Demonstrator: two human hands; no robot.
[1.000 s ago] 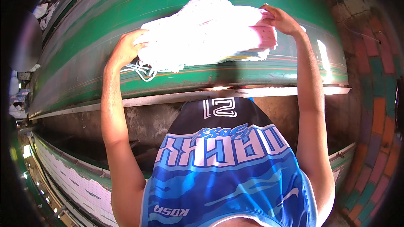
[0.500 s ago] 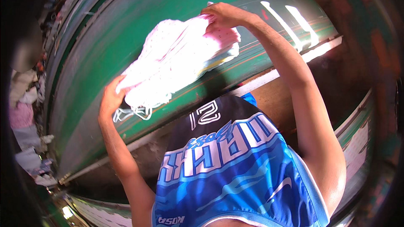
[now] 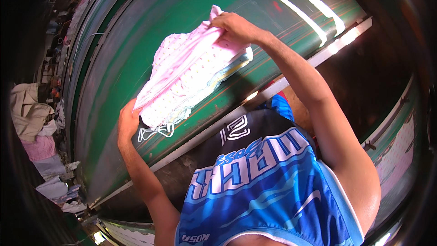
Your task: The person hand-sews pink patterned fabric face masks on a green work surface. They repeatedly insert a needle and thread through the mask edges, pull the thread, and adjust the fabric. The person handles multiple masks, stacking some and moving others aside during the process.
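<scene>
Nearest is the person's blue and black sleeveless shirt (image 3: 273, 196). Beyond it, white strings (image 3: 154, 133) trail from the lower left end of a cloth stack (image 3: 223, 75) lying on the green surface (image 3: 116, 70). The left hand (image 3: 129, 120) pinches the near left corner of the pale pink dotted cloth (image 3: 175, 66) on top; the right hand (image 3: 234, 27) grips its far right corner, fingers closed, a tip poking up past them. Off left lies heaped fabric (image 3: 31, 109).
</scene>
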